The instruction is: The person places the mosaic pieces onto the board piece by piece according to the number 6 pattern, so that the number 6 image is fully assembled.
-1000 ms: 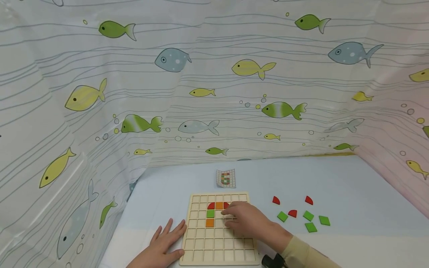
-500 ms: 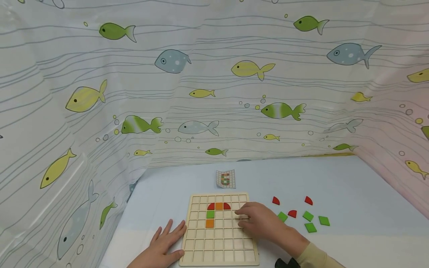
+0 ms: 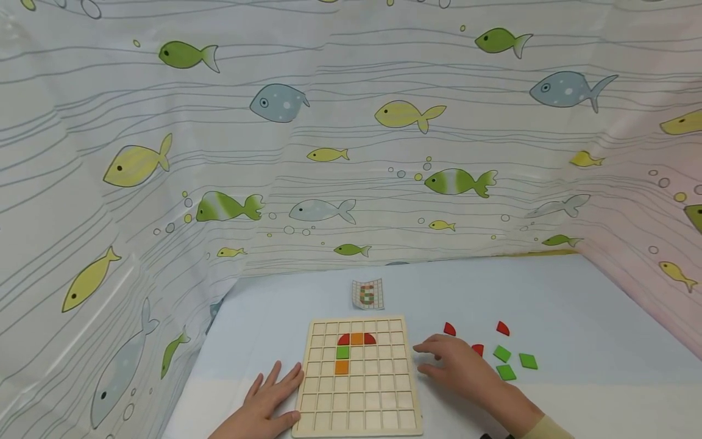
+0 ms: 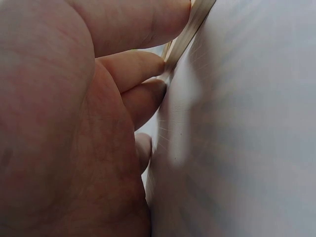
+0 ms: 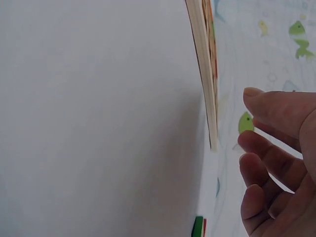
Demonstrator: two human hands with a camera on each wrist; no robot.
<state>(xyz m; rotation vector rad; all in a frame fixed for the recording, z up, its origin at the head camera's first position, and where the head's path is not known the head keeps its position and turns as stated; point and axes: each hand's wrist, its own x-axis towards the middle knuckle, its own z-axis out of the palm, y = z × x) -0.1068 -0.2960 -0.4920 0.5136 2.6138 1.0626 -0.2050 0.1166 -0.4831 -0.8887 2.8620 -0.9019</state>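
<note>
A wooden grid board [image 3: 356, 419] lies on the table in the head view. Its upper rows hold a red quarter-circle tile [image 3: 343, 339], an orange square tile [image 3: 357, 338] and a second red quarter-circle [image 3: 370, 338] side by side. Below the left red one come a green square tile [image 3: 342, 352] and another orange square [image 3: 342, 367]. My left hand [image 3: 265, 405] rests with spread fingers against the board's left edge, thumb lower down. Just off the right edge hovers my right hand [image 3: 460, 369], fingers loosely bent; the right wrist view shows nothing between thumb and fingers [image 5: 254, 143].
Loose tiles lie on the right, among them a red quarter-circle [image 3: 503, 328] and several green squares such as the rightmost green tile [image 3: 528, 361]; my right hand covers part of this group. Behind the board lies a small pattern card [image 3: 367, 295]. A fish-print curtain [image 3: 329, 183] surrounds the table.
My right hand has drawn back rightward from the upper red quarter-circle, off the board towards the loose tiles, uncovering the right-hand columns. My left hand keeps its place.
</note>
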